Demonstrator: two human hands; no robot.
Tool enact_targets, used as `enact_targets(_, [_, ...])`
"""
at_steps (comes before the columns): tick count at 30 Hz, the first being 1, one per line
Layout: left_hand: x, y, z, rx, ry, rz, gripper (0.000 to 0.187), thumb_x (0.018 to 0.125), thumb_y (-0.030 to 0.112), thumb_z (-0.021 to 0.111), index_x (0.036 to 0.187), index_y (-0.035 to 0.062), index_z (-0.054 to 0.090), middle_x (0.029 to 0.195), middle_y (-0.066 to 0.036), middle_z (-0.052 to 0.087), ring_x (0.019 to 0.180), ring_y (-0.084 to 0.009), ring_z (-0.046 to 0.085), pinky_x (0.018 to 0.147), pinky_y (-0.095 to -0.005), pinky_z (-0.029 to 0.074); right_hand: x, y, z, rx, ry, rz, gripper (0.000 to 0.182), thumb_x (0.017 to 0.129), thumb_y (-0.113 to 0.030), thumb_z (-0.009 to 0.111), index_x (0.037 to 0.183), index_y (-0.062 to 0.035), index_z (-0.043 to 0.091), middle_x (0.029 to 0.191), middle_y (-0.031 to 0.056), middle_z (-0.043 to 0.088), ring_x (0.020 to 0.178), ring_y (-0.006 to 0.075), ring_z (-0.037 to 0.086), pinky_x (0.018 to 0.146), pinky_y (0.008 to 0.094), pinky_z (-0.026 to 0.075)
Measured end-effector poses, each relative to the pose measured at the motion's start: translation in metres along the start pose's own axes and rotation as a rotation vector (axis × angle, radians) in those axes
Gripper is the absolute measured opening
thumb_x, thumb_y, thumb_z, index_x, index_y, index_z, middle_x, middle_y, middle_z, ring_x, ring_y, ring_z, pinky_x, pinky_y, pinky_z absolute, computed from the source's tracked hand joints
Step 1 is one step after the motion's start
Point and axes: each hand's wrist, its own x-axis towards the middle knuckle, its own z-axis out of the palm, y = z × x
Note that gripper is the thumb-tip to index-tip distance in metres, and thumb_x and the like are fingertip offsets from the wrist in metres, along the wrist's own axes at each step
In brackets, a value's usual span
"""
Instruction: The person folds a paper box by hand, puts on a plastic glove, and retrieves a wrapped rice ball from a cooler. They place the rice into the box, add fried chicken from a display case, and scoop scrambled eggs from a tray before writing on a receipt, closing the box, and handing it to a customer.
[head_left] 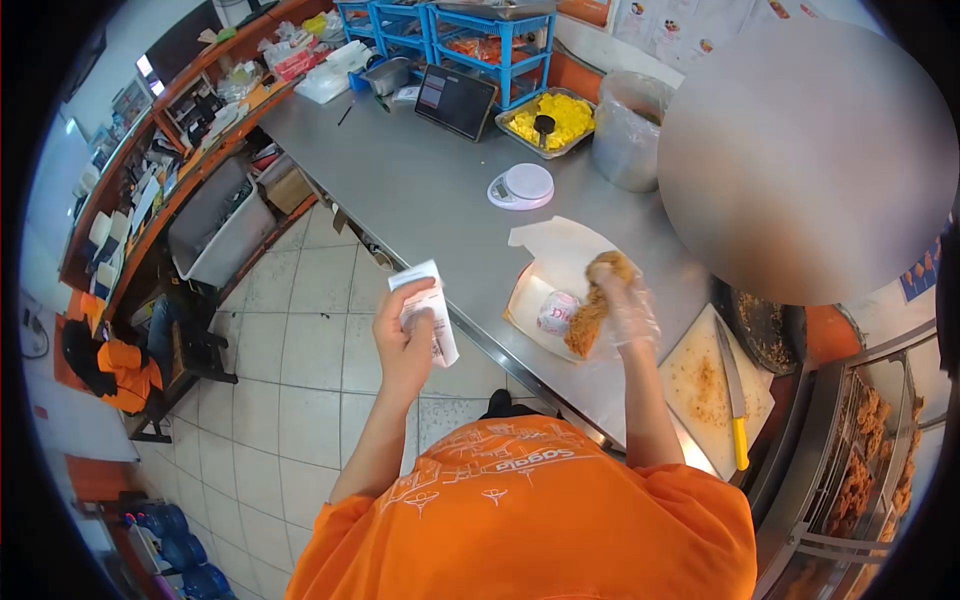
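Observation:
My left hand (407, 325) is closed round a small white packet with print on it (432, 315), held out over the floor beside the counter. A clear plastic glove covers my right hand (626, 305). Its fingers grip a brown, crumbed piece of fried chicken (588, 325) above an open takeaway box (560, 255). Inside the box sits a round tub with pink lettering (557, 312), next to the chicken. The box lid stands raised on the far side. Part of the chicken is hidden behind my gloved fingers.
A knife with a yellow handle (740, 440) lies on a crumb-strewn cutting board (690, 390) to the right. Farther back on the counter are a kitchen scale (525, 187), a tablet (455, 103), a tray of yellow food (568, 118) and a plastic-lined bucket (622, 150).

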Motion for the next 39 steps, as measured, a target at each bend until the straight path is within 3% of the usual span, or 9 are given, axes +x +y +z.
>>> enact_targets(4, [0.046,-0.002,0.008,-0.008,-0.037,0.044,0.034,0.078,-0.006,0.048,0.108,0.0026,0.059,0.105,-0.005,0.053,0.093,-0.0121,0.053,0.082,-0.0256,0.043,0.029,0.027,0.048,-0.882,0.081,-0.19,0.056,0.076,-0.05,0.064,0.094,0.0026,0.061,0.087,0.0198,0.064,0.081,0.03,0.063,0.08,0.0393,0.048])
enact_targets(8, [0.075,-0.02,0.019,-0.149,-0.128,-0.039,0.035,0.078,-0.005,0.048,0.11,0.002,0.06,0.106,-0.005,0.053,0.093,-0.0117,0.053,0.082,-0.0251,0.043,0.035,0.043,0.083,-1.059,0.069,-0.065,0.054,0.078,-0.05,0.06,0.091,0.0029,0.06,0.09,0.0232,0.063,0.085,0.0354,0.062,0.08,0.0408,0.048])
enact_targets(10, [0.093,-0.024,0.025,-0.182,-0.198,-0.056,0.032,0.079,-0.004,0.05,0.109,0.0014,0.06,0.107,-0.006,0.053,0.095,-0.0128,0.053,0.084,-0.0257,0.043,0.037,0.053,0.082,-1.238,0.089,-0.276,0.058,0.078,-0.053,0.057,0.098,0.0018,0.061,0.093,0.0246,0.064,0.089,0.0359,0.063,0.078,0.0401,0.05])
enact_targets(17, [0.159,-0.05,0.033,-0.365,-0.462,-0.096,0.028,0.091,0.011,0.043,0.109,-0.002,0.061,0.107,-0.008,0.056,0.097,-0.0142,0.054,0.086,-0.0268,0.042,0.002,-0.031,0.008,-1.002,0.02,0.392,0.046,0.081,-0.042,0.057,0.109,-0.0064,0.061,0.102,0.0217,0.063,0.096,0.0358,0.061,0.085,0.041,0.047])
enact_targets(18, [0.168,-0.051,0.033,-0.427,-0.518,-0.063,0.033,0.095,0.019,0.041,0.11,-0.0021,0.06,0.108,-0.008,0.056,0.097,-0.0146,0.054,0.087,-0.0279,0.041,-0.006,-0.022,0.016,-0.997,0.034,0.397,0.046,0.081,-0.042,0.057,0.109,-0.0064,0.061,0.102,0.0217,0.063,0.096,0.0358,0.061,0.085,0.041,0.047])
enact_targets(19, [0.175,-0.064,0.035,-0.403,-0.585,-0.085,0.057,0.1,0.043,0.025,0.118,-0.0014,0.056,0.113,-0.009,0.056,0.102,-0.0165,0.054,0.091,-0.03,0.04,-0.012,-0.006,0.028,-1.119,0.07,0.323,0.051,0.077,-0.042,0.061,0.112,-0.0049,0.058,0.102,0.0226,0.063,0.095,0.0356,0.061,0.084,0.0405,0.048])
enact_targets(22, [0.183,-0.055,0.045,-0.651,-0.675,-0.088,0.077,0.095,0.06,0.012,0.127,0.0007,0.05,0.118,-0.01,0.055,0.11,-0.0183,0.052,0.096,-0.0302,0.038,-0.016,0.024,0.055,-1.217,0.173,0.214,0.063,0.07,-0.041,0.068,0.117,-0.0007,0.052,0.103,0.0245,0.061,0.096,0.0366,0.06,0.085,0.0403,0.049])
enact_targets(32, [0.188,-0.034,0.046,-0.691,-0.882,-0.196,0.094,0.086,0.072,0.005,0.133,0.0002,0.043,0.127,-0.011,0.053,0.113,-0.0191,0.053,0.096,-0.0326,0.041,-0.004,0.039,0.067,-1.089,0.527,0.347,0.062,0.066,-0.026,0.069,0.118,0.0014,0.049,0.104,0.0259,0.058,0.102,0.0378,0.057,0.088,0.042,0.048])
enact_targets(39, [0.182,-0.032,0.053,-0.649,-0.901,-0.158,0.094,0.087,0.072,0.005,0.133,0.0008,0.044,0.125,-0.01,0.053,0.114,-0.0184,0.052,0.095,-0.032,0.042,0.01,0.059,0.059,-1.268,0.422,0.135,0.035,0.07,-0.015,0.06,0.099,0.0042,0.06,0.092,0.022,0.064,0.092,0.0371,0.062,0.082,0.0405,0.05])
